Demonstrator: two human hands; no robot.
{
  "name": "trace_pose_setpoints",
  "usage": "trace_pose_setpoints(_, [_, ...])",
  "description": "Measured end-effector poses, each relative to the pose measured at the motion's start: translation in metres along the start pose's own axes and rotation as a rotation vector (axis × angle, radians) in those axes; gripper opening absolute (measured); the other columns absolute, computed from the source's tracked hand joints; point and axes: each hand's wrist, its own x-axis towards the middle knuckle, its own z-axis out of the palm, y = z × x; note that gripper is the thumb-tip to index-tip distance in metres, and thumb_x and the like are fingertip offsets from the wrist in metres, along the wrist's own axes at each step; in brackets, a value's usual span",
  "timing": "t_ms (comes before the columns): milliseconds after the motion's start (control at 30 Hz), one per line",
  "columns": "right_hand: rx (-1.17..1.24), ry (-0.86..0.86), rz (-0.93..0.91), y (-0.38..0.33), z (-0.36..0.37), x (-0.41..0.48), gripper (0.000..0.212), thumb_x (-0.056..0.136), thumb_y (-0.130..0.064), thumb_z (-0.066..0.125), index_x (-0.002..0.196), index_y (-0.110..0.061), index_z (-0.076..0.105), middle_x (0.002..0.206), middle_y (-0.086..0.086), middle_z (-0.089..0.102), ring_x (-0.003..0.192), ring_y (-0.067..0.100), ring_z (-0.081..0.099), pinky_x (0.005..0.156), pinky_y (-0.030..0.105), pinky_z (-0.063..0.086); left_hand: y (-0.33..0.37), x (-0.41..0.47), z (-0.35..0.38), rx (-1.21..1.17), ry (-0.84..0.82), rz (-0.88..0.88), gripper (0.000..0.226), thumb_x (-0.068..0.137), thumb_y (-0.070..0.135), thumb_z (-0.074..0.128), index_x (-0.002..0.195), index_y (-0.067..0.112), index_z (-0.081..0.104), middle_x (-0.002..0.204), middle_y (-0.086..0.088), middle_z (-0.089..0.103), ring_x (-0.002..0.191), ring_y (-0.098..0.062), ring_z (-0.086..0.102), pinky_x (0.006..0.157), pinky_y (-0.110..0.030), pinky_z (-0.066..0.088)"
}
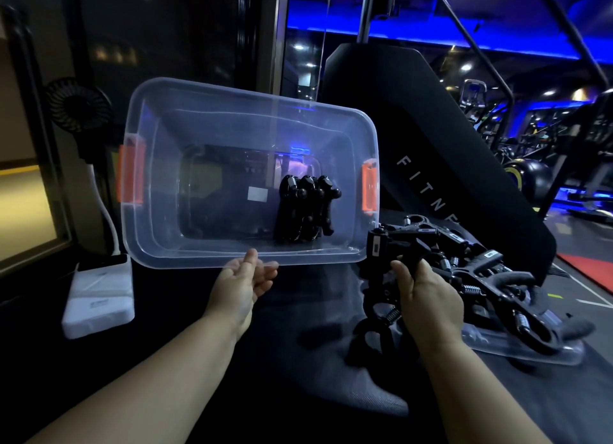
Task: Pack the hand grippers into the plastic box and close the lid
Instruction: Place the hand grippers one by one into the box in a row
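The right hand (428, 294) was closed around a black hand gripper (384, 271) lifted from the pile of grippers (491, 277) resting on the clear lid (517, 347). The left hand (243, 281), palm up and fingers loosely open, steadied the near rim of the tilted plastic box (232, 111). A few packed grippers (305, 208) stood inside; most remained outside, lid still off.
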Motion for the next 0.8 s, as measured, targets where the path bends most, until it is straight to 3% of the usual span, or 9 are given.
trace_pose_setpoints(167, [0.180,-0.068,0.003,0.001,0.003,-0.002,0.030,0.096,-0.032,0.047,0.118,-0.012,0.052,0.083,0.006,0.066,0.079,0.036,0.063,0.060,0.032,0.037,0.000,0.000,0.000,-0.007,0.005,0.003,0.024,0.096,0.032,0.047,0.083,0.012,0.052,0.083,-0.007,0.074,0.081,-0.018,0.067,0.070,-0.027,0.050])
trace_pose_setpoints(267, [0.250,-0.091,0.066,0.003,0.003,-0.002,0.052,0.093,-0.025,0.056,0.141,-0.013,0.042,0.095,0.003,0.069,0.087,0.026,0.063,0.069,0.028,0.039,0.000,0.000,0.000,-0.016,0.003,0.005,0.024,0.096,0.032,0.048,0.083,0.012,0.052,0.084,-0.008,0.073,0.081,-0.018,0.067,0.069,-0.027,0.050])
trace_pose_setpoints(333, [0.361,-0.113,0.148,0.003,0.003,-0.002,0.048,0.088,-0.029,0.065,0.133,-0.017,0.054,0.085,-0.009,0.068,0.081,0.011,0.066,0.068,0.018,0.043,-0.001,0.000,0.000,-0.017,0.002,0.002,0.023,0.096,0.032,0.047,0.085,0.012,0.052,0.086,-0.009,0.073,0.082,-0.018,0.067,0.070,-0.027,0.050])
trace_pose_setpoints(400, [0.431,-0.119,0.204,0.005,0.004,0.000,0.034,0.081,-0.034,0.072,0.111,-0.017,0.071,0.075,-0.017,0.067,0.073,-0.005,0.065,0.065,0.005,0.043,-0.001,0.001,0.000,-0.019,0.001,0.001,0.023,0.097,0.031,0.047,0.086,0.012,0.052,0.087,-0.010,0.072,0.083,-0.018,0.067,0.070,-0.027,0.051])
trace_pose_setpoints(467, [0.425,-0.126,0.194,0.004,0.003,0.000,0.030,0.080,-0.037,0.073,0.102,-0.017,0.075,0.074,-0.015,0.068,0.071,-0.006,0.064,0.068,0.007,0.046,-0.001,0.001,0.000,-0.020,0.000,0.002,0.023,0.097,0.031,0.047,0.086,0.012,0.051,0.089,-0.011,0.072,0.083,-0.018,0.066,0.070,-0.027,0.051])
trace_pose_setpoints(600, [0.362,-0.179,0.098,-0.003,0.000,-0.003,0.032,0.084,-0.033,0.069,0.113,-0.019,0.069,0.082,-0.009,0.068,0.074,0.009,0.065,0.075,0.032,0.054,-0.001,0.001,0.001,-0.014,0.004,0.006,0.022,0.097,0.032,0.047,0.086,0.012,0.051,0.088,-0.010,0.072,0.081,-0.017,0.066,0.069,-0.026,0.051])
trace_pose_setpoints(800, [0.359,-0.274,0.061,-0.006,-0.002,-0.006,0.057,0.078,-0.018,0.072,0.132,-0.027,0.054,0.095,-0.010,0.062,0.053,0.006,0.053,0.060,0.024,0.047,-0.004,0.003,0.003,0.031,0.062,0.051,0.021,0.097,0.030,0.048,0.085,0.013,0.053,0.086,-0.007,0.070,0.077,-0.014,0.065,0.066,-0.025,0.050])
